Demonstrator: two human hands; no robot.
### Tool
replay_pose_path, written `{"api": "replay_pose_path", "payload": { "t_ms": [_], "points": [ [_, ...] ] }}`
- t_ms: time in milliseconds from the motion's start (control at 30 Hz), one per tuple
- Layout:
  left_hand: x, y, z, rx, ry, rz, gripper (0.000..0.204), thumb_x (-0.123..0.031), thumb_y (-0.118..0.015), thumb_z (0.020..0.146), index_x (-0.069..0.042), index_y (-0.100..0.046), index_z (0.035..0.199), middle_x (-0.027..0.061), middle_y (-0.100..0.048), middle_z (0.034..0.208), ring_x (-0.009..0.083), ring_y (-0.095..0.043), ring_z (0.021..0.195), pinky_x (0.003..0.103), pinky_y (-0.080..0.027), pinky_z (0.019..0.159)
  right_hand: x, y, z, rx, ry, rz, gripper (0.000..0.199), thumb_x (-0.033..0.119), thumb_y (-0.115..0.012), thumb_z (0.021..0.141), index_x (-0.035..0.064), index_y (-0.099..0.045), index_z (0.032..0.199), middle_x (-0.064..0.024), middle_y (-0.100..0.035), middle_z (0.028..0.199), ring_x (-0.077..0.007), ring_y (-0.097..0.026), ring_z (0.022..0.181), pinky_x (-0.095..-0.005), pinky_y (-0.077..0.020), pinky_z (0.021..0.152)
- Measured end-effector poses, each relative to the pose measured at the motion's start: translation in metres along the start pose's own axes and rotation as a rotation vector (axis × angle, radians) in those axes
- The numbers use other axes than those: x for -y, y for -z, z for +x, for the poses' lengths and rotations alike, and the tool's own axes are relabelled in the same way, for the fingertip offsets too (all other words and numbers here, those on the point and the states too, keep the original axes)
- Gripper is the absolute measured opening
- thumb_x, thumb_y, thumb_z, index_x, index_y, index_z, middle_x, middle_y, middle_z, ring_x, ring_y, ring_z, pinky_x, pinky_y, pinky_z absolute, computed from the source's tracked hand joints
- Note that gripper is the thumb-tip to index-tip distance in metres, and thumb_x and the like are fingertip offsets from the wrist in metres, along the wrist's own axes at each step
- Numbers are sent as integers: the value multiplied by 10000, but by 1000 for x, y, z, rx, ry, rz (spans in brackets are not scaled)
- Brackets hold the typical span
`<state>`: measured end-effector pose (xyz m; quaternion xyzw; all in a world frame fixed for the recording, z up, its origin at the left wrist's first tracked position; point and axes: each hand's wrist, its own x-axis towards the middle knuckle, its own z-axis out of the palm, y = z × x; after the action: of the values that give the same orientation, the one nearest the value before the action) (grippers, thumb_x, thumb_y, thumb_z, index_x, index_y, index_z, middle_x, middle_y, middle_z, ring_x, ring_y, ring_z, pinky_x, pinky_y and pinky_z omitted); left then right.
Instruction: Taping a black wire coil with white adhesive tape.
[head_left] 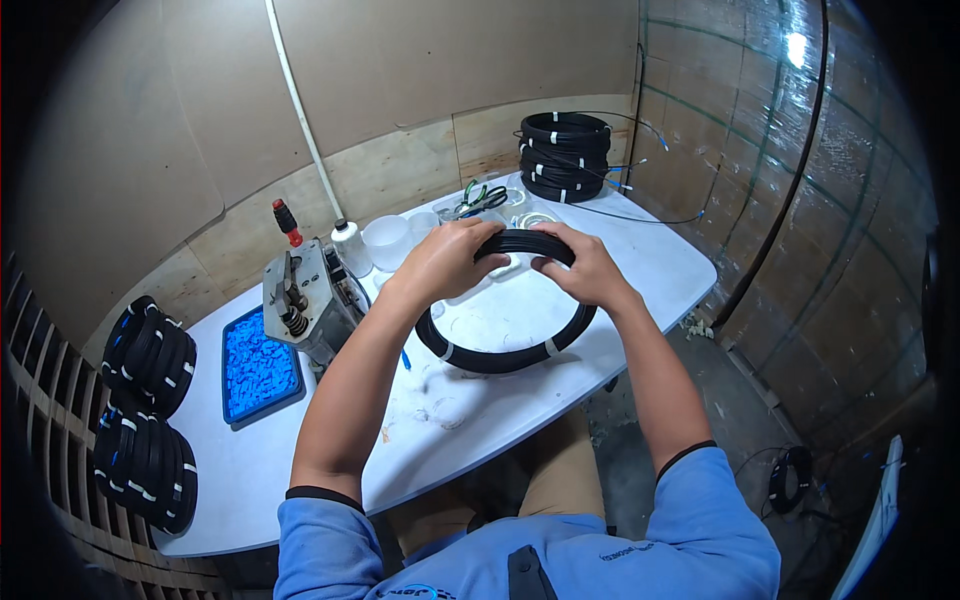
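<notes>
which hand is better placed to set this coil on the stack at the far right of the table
Right, probably. The right hand grips the black cable coil with white ties on the side nearer the stack of black coils; the left hand holds its other side, farther off.

Black cable coil (500,358), white bands; blue tray (258,368)

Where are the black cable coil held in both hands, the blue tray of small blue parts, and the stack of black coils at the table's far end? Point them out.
Black cable coil (497,362), head view, near lower arc.
Blue tray (259,366), head view, its middle.
Stack of black coils (565,157), head view, side of the stack.
</notes>
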<state>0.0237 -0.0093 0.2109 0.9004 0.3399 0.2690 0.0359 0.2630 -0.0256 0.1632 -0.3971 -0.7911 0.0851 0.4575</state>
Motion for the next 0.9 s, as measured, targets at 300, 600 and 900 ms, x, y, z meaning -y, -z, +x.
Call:
{"api": "replay_pose_path", "payload": {
  "t_ms": [300,600,900],
  "points": [
    [11,-15,-16,-379,-141,-29,249,-192,-774,834,-51,-748,1039,128,-700,993,298,-694,798,381,-565,695,-12,2,-5,-24,10,-83,453,69,-687,844,133,-569,1276,-184,-675,1115,-313,-685,894,-397,-537,788],
    [19,-20,0,-220,-66,-208,246,-123,-740,874,-68,-738,1114,103,-718,1082,210,-703,823,294,-558,730,7,9,26,144,-44,-308,361,146,-703,833,117,-633,1186,-190,-687,1020,-365,-662,941,-442,-524,819],
    [55,-28,-32,-119,246,-382,664,-371,-784,825,-124,-555,1396,196,-712,1068,259,-712,901,379,-549,785,-36,16,23,178,-214,-34,279,100,-756,820,54,-658,1077,-118,-712,869,-184,-664,787,-327,-512,718]
  ]
}}
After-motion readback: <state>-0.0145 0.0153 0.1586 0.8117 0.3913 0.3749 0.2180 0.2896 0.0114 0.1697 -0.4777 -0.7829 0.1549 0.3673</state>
